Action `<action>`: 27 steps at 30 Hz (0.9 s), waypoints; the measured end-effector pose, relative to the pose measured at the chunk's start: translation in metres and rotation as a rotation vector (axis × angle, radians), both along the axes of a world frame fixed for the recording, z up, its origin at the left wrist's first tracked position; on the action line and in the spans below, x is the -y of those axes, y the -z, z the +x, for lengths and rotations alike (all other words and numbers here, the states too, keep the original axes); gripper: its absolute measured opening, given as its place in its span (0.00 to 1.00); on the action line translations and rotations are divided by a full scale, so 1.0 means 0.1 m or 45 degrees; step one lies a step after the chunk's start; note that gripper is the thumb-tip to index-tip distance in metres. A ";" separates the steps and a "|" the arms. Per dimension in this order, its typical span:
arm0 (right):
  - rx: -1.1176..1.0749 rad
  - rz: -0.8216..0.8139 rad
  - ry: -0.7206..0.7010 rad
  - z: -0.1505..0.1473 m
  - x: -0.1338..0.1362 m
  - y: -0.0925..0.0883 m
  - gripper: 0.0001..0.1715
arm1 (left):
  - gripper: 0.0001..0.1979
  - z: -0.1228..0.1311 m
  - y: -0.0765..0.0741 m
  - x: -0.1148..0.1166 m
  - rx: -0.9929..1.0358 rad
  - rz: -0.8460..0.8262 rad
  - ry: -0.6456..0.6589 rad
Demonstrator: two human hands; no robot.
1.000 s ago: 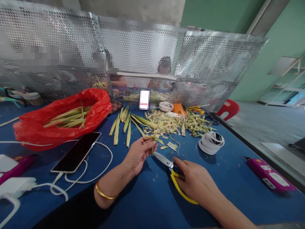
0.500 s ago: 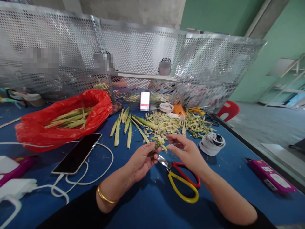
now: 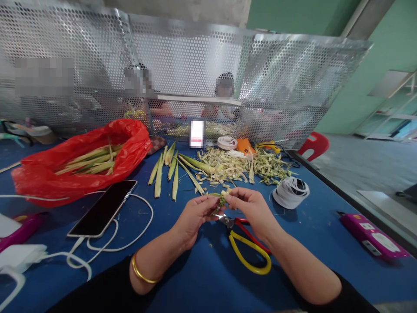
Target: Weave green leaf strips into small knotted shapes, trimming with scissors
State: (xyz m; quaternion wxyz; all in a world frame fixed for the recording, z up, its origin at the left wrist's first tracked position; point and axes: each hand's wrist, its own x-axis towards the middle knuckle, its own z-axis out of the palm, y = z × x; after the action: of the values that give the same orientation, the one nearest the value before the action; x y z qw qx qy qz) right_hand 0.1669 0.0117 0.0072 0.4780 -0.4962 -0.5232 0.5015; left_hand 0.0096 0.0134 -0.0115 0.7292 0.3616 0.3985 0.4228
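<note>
Between my hands is a small green-and-cream bundle of folded leaf strips (image 3: 223, 199). My left hand (image 3: 197, 217) pinches its lower left side, with a gold bangle on that wrist. The thumb and fingers of my right hand (image 3: 249, 208) close on its upper right side. Under my hands lie scissors (image 3: 250, 255) with one yellow and one red handle; their blade tips are partly hidden by my left hand. Just beyond, several pale green husk leaves (image 3: 158, 176) lie on the blue table (image 3: 198, 278), beside a heap of shredded strips (image 3: 224, 167).
At the left are a red plastic bag (image 3: 35, 180) of leaves, a phone (image 3: 102, 208) and white cables (image 3: 151, 213). To the right stand a white ribbon roll (image 3: 291, 193) and a purple power strip (image 3: 371, 237). Behind rises a perforated metal screen (image 3: 192, 56), with people beyond.
My right hand has moved in to the left and now pinches the leaf bundle, where before its fingers were apart. My left hand still holds it. The view has shifted slightly.
</note>
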 end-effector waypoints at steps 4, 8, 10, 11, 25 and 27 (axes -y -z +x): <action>-0.036 0.042 0.013 0.00 0.01 0.01 0.16 | 0.14 0.03 -0.01 0.01 -0.138 0.018 -0.089; -0.050 0.066 0.066 -0.02 0.02 0.03 0.15 | 0.13 0.05 0.02 0.00 -0.121 -0.005 -0.083; -0.053 0.053 0.027 -0.02 0.02 0.02 0.15 | 0.11 0.05 0.02 0.00 -0.146 0.045 -0.084; -0.068 0.034 -0.012 -0.01 0.03 0.01 0.14 | 0.10 0.05 0.00 0.00 -0.169 0.089 -0.082; -0.036 0.015 0.041 -0.06 -0.02 0.16 0.11 | 0.05 0.09 0.05 0.08 -0.307 0.241 -0.076; 0.004 0.047 0.073 -0.07 -0.03 0.18 0.11 | 0.06 0.09 0.06 0.07 -0.301 0.232 -0.072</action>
State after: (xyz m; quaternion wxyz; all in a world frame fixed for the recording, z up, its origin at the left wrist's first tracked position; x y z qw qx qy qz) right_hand 0.1599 0.0145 -0.0107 0.5003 -0.5029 -0.5189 0.4770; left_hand 0.0188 0.0065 -0.0171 0.6291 0.4621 0.4515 0.4323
